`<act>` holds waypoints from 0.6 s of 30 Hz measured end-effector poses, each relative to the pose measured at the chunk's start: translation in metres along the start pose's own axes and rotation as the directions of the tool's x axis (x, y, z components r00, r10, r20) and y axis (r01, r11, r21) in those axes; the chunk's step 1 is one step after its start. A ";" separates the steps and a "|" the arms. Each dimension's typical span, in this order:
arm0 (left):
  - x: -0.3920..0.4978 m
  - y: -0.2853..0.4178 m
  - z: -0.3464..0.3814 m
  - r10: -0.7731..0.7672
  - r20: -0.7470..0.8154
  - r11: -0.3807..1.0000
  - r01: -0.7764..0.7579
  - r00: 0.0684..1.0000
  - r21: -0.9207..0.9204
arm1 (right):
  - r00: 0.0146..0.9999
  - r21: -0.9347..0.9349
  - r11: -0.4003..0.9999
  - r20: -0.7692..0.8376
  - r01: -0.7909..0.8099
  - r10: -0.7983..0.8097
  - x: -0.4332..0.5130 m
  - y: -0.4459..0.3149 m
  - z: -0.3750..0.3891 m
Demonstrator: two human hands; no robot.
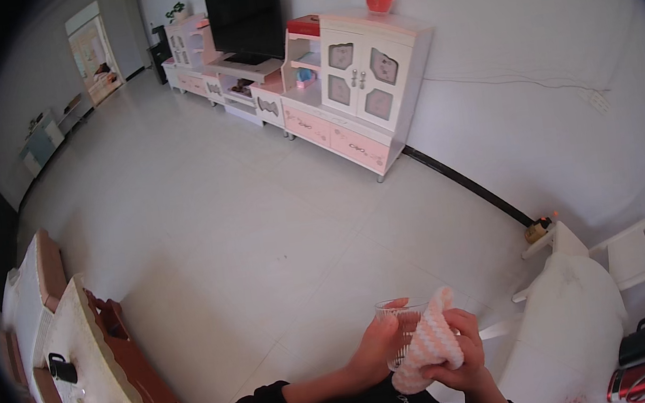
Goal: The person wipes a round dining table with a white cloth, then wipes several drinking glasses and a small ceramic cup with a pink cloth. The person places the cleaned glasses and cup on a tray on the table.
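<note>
My left hand (374, 342) is wrapped around a clear ribbed drinking glass (402, 312), held upright in front of my body. A pink-and-white striped cloth (431, 344) is bunched in my right hand (465, 352). The cloth lies against the right side of the glass and covers part of it. Behind the cloth, some of the left fingers and the lower glass are hard to make out.
To the right stands a white table (556, 318) with a black mug (640, 338) and a red metal kettle (644, 380). At left, a covered coffee table (68, 326) bears another black mug (62, 369) and small items. A pink-and-white TV cabinet (338, 128) lines the wall.
</note>
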State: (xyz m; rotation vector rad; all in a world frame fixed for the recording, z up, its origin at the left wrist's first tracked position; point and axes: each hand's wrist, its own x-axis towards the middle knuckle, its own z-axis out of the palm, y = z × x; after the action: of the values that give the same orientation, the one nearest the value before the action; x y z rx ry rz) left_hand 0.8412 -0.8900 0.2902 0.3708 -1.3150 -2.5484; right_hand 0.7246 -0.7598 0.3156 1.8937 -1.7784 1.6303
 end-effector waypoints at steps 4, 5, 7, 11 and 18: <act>0.029 0.033 0.004 0.352 -0.155 0.935 -0.355 0.923 0.011 | 1.000 0.145 0.989 0.013 -0.003 0.001 0.057 0.030 0.032; 0.037 0.041 0.009 0.439 -0.170 0.891 -0.451 0.882 -0.040 | 0.994 0.353 0.930 0.014 -0.105 0.107 0.066 0.037 0.033; 0.054 0.043 0.005 0.609 -0.187 0.793 -0.600 0.771 0.105 | 0.948 0.687 0.668 0.099 -0.285 0.302 0.083 0.048 0.037; 0.059 0.048 -0.002 0.772 -0.130 0.556 -0.561 0.622 0.614 | 0.799 0.843 0.145 0.417 -0.518 0.433 0.089 0.081 0.044; 0.076 0.051 0.007 0.950 0.172 -0.123 -0.194 0.262 0.973 | 0.421 0.432 0.016 0.869 -0.902 0.260 0.074 0.164 0.079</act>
State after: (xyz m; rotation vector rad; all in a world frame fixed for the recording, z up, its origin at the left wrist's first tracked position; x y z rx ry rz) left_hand 0.7733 -0.9384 0.3275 0.4930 -1.7738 -0.3258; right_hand 0.6319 -0.9155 0.2399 2.1717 -2.5723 3.3470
